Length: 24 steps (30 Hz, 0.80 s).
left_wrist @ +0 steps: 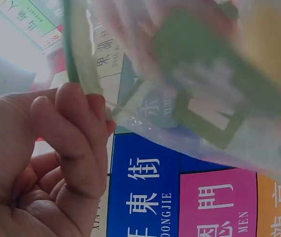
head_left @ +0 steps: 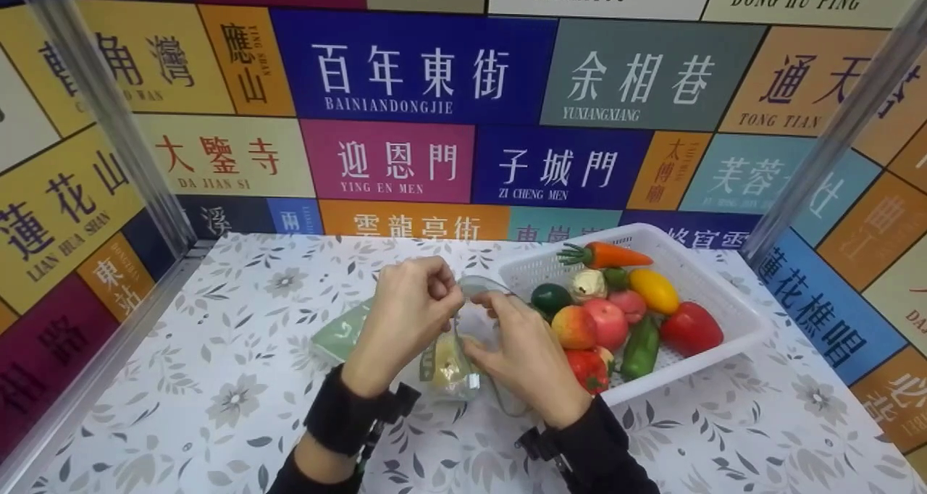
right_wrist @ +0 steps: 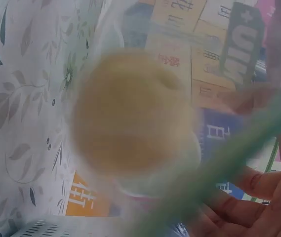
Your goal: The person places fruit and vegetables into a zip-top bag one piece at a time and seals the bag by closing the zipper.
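A clear plastic zip bag [head_left: 429, 362] with green print hangs between the two hands. My left hand [head_left: 405, 316] pinches its upper edge; the left wrist view shows the fingertips on the green zip strip [left_wrist: 70, 44]. A yellowish rounded item [head_left: 447, 367] is low in the bag, blurred in the right wrist view, so its kind is unclear. My right hand [head_left: 527, 356] is at the bag's right side, thumb and forefinger apart, with clear film around it. The right wrist view shows its relaxed fingers [right_wrist: 249, 197] behind a blurred green strip, gripping nothing visible.
Right of the hands stands a white plastic basket [head_left: 739, 327] holding several fruits and vegetables, including a carrot [head_left: 619, 253] and a red pepper [head_left: 691, 329]. A flat green packet [head_left: 340, 335] lies left on the floral tablecloth [head_left: 239, 400]. Clear posts and a sign-covered wall enclose the table.
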Available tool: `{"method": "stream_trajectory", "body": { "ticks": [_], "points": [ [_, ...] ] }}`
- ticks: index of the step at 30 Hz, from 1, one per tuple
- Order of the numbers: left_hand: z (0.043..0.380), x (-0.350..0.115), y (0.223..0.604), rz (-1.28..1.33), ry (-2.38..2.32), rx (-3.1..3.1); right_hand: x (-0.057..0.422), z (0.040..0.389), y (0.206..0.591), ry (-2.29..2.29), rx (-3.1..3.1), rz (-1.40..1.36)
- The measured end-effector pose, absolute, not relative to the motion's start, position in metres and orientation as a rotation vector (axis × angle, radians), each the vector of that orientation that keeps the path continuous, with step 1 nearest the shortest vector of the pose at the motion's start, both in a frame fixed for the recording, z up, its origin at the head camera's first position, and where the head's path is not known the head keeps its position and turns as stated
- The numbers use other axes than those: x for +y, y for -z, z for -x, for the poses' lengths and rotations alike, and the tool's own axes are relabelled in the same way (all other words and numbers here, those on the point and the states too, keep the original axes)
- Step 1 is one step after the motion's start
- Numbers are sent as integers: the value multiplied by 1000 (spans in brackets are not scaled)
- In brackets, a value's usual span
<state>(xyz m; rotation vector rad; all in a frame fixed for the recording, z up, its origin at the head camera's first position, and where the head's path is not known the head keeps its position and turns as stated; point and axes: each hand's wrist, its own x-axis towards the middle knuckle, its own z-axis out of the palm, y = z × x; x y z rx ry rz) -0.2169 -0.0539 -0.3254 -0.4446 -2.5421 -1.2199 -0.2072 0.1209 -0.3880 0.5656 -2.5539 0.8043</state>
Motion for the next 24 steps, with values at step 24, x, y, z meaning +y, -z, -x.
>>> {"method": "stream_trajectory", "body": {
  "ticks": [24],
  "points": [
    [216,-58,325,367,1265,-2556,254,224,319,-920,-2714,-197]
  ]
}}
